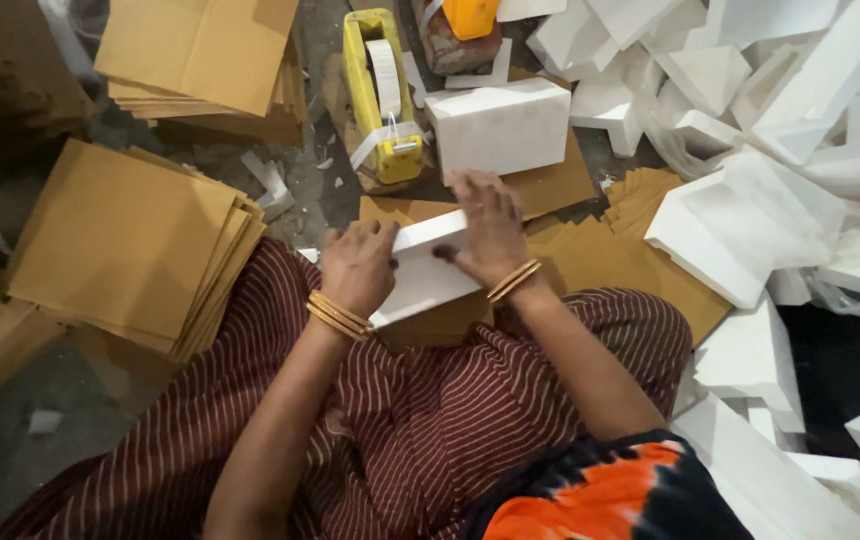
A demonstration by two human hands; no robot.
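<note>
Sitting on a dusty grey floor littered with scraps, stacks of brown cardboard sheets to one side and a heap of white foam pieces to the other, plus a yellow tape dispenser up ahead. A white foam block rests over the lap; the left hand grips its near end with curled fingers, and the right hand presses flat on top, fingers spread.
</note>
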